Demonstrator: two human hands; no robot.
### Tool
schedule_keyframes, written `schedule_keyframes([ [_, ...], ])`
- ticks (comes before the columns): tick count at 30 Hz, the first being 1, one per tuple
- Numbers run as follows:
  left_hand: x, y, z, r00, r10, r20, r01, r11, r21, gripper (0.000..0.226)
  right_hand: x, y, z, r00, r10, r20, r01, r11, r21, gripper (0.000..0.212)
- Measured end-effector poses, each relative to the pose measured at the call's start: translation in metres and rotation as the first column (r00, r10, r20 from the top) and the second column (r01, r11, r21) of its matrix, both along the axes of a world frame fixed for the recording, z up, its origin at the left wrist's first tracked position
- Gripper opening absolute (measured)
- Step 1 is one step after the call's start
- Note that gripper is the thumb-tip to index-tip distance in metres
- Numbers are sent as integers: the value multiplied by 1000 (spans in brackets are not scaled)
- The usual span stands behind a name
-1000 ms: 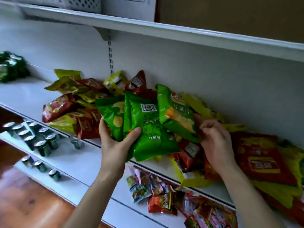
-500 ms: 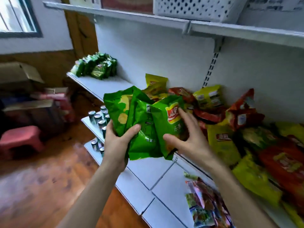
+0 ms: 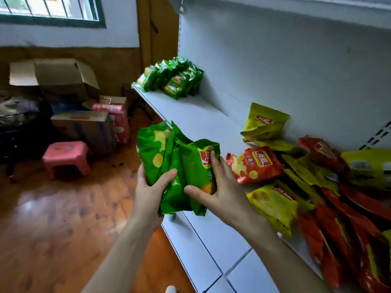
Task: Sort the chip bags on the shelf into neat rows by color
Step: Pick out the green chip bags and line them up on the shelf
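Green chip bags (image 3: pixel 179 172), judged light, slippery and crushable, are gripped low by the left hand (image 3: pixel 151 189) and steadied by flat fingers of the right hand (image 3: pixel 222 187); seams are best pinched.

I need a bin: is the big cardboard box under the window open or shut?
Open: the cardboard box has its top flaps lifted and spread.

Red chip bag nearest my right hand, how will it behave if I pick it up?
The red chip bag looks puffed with air, so probably light and squashy. Its glossy film may slip. A hard squeeze would likely crush it.
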State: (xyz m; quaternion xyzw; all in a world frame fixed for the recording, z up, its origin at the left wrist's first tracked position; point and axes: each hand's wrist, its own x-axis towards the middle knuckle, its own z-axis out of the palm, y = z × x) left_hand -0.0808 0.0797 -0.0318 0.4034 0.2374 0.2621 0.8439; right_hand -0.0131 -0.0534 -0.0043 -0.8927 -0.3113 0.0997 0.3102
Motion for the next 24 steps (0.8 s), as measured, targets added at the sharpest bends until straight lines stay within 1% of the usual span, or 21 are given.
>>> schedule_keyframes([
  [3,34,30,5,999,-51,3,51,999,-2,64,36,32,6,1000,3,-3,-3,1000,7,108],
  [5,56,49,9,997,-75,-4,76,996,45,75,60,53,12,1000,13,-1,-13,1000,-2,104],
  [8,82,75,12,998,-46,-52,51,993,109,89,87,84,19,998,61,23,-60,997,-40,103],
  [10,95,93,11,999,-6,-54,12,993,114,91,99,105,22,994,105,30,-103,992,-72,106],
  [12,106,112,9,997,25,-68,-17,993,113,86,109,125,22,988,154,3,-153,985,-81,110],
  [13,111,123,6,997,34,-75,-26,994,105,84,115,134,22,984,175,-32,-177,982,-60,110],
  [15,120,147,2,997,32,-74,-26,996,82,87,131,149,23,969,204,-137,-197,978,65,106],
  [16,125,159,-1,997,25,-66,-20,997,74,87,140,156,23,958,215,-190,-189,971,148,99],
  [18,138,186,-7,998,13,-62,-10,998,61,78,163,172,21,938,224,-263,-149,949,277,76],
  [19,145,198,-9,998,7,-62,-2,998,66,74,173,178,20,934,217,-285,-126,944,305,67],
  [20,150,208,-10,998,4,-65,1,997,76,74,182,184,20,929,216,-300,-117,941,317,63],
  [22,164,233,-12,997,-20,-74,27,995,97,70,196,204,16,917,241,-318,-135,938,320,68],
  [24,178,261,-13,995,-72,-63,79,991,106,71,208,227,11,910,259,-322,-144,929,341,78],
])
